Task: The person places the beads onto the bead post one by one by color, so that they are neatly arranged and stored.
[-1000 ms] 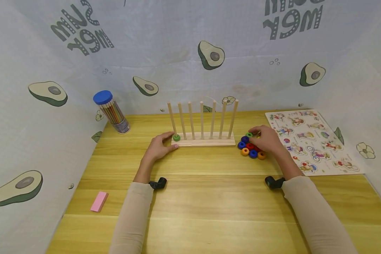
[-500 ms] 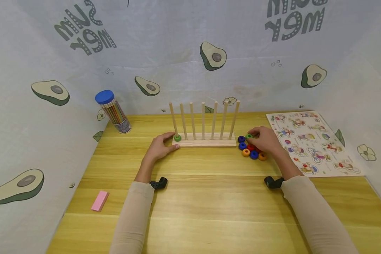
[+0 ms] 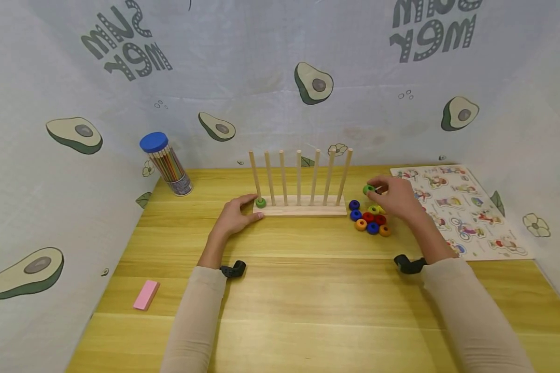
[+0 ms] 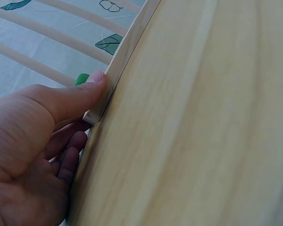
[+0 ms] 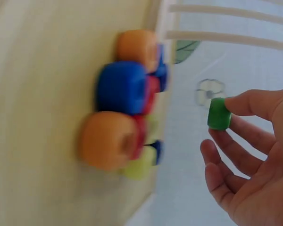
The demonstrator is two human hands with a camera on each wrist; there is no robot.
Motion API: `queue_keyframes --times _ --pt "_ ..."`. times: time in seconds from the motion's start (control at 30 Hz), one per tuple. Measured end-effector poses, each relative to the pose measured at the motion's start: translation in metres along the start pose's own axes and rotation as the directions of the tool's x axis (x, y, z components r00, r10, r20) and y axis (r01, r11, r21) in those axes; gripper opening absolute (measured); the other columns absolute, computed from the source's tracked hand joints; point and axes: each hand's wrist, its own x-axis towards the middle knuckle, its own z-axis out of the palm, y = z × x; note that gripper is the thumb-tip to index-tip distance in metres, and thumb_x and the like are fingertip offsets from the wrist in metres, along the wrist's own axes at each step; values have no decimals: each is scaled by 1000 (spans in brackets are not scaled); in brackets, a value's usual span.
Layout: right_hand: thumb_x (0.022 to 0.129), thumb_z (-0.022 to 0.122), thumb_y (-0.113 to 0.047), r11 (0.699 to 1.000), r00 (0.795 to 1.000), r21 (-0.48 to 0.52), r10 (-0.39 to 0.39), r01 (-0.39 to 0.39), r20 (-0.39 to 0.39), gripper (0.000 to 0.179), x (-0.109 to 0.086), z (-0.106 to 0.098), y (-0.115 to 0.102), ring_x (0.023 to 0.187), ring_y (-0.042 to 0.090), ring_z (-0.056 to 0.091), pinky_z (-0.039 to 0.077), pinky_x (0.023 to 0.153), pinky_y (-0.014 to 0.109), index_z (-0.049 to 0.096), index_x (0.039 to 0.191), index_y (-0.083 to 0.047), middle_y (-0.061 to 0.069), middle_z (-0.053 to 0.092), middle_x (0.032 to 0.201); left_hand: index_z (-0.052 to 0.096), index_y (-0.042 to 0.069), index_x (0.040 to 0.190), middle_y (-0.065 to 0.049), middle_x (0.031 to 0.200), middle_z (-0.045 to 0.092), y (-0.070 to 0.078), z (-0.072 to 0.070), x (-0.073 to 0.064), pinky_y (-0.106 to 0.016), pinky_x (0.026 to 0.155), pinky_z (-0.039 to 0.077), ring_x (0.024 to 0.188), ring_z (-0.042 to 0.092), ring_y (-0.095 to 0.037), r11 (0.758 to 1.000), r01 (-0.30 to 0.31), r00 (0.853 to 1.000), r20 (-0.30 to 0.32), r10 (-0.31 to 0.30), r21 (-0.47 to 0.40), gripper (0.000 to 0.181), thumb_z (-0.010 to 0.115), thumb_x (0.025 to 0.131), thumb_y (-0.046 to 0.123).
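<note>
A wooden peg rack [image 3: 303, 210] with a row of upright pegs stands near the back of the table. At its left end my left hand [image 3: 234, 215] holds the base, thumb [image 4: 92, 89] against the front edge and fingers by the end. One green bead [image 3: 261, 203] sits low on the leftmost peg. My right hand [image 3: 395, 198] pinches another green bead [image 5: 219, 114] between thumb and fingertips, raised above the table. Just in front of that hand lies a cluster of loose beads: orange beads [image 3: 361, 225], blue beads [image 3: 373, 228], red beads [image 3: 368, 217] and yellow beads [image 3: 373, 209].
Right of the beads lies a flat picture puzzle board [image 3: 471, 207]. A jar of coloured pencils [image 3: 168, 166] with a blue lid stands at the back left. A pink block [image 3: 147, 295] lies at the front left. A printed cloth hangs behind the table.
My right hand has lifted the green bead out of the cluster, up and away, uncovering the yellow beads. A dark blue bead shifted slightly left. My left hand stays on the rack.
</note>
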Motion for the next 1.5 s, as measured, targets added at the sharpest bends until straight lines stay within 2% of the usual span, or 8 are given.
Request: queue_keyframes --times 0.17,0.4,0.6,0.7,0.93,1.1,1.27,1.5 --pt "103 63 -25 999 993 12 -47 48 -104 40 -4 -16 -22 109 42 65 56 81 51 65 135 -3 25 66 127 51 23 154 -7 161 47 1 -1 -1 -51 124 34 151 41 -30 1000 -1 1000 -1 1 -3 70 79 92 39" --pt "101 66 -25 991 964 76 -85 108 -254 38 -16 -40 -58 96 28 63 45 80 34 66 133 -5 21 70 115 52 22 153 -7 160 48 3 0 -2 -52 124 34 150 42 -31 1000 -11 1000 -5 11 8 68 79 93 38" --pt "101 67 -29 980 955 128 -117 156 -271 37 -15 -56 -91 91 2 58 45 82 19 68 133 -11 11 69 115 51 23 154 -7 160 47 1 0 -1 -52 124 34 150 41 -31 1000 0 1000 -4 0 7 69 78 93 40" --pt "100 68 -28 968 955 161 -146 192 -256 37 -10 -57 -108 91 -2 58 45 81 13 68 133 -12 10 68 115 51 23 154 -6 161 47 1 0 -1 -52 125 33 151 40 -31 1000 3 1000 0 -3 9 69 78 93 40" --pt "99 70 -20 925 950 260 -226 279 -214 35 7 -41 -145 97 7 65 50 86 15 69 133 -10 9 69 117 51 25 154 -6 161 47 2 0 -1 -52 124 33 151 40 -31 1000 11 1000 -1 -11 12 69 78 93 42" --pt "100 70 -19 898 952 325 -253 297 -172 37 20 -18 -166 106 20 68 56 92 27 66 134 -8 9 68 121 51 25 154 -6 161 46 3 -3 -2 -52 125 33 151 39 -30 1000 18 1000 1 -18 23 68 77 93 42" --pt "99 71 -23 894 951 326 -278 308 -138 37 31 3 -186 106 23 69 57 95 39 68 133 -9 9 69 120 51 24 154 -6 160 47 2 -3 -1 -52 125 33 151 40 -31 999 7 1000 -1 -7 41 69 77 93 43" --pt "99 72 -29 905 937 245 -327 349 -127 34 46 18 -210 105 22 59 50 85 36 72 129 -13 5 71 118 52 25 153 -5 160 47 0 -2 0 -52 125 32 152 39 -30 1000 -2 1000 3 1 19 69 78 92 43"
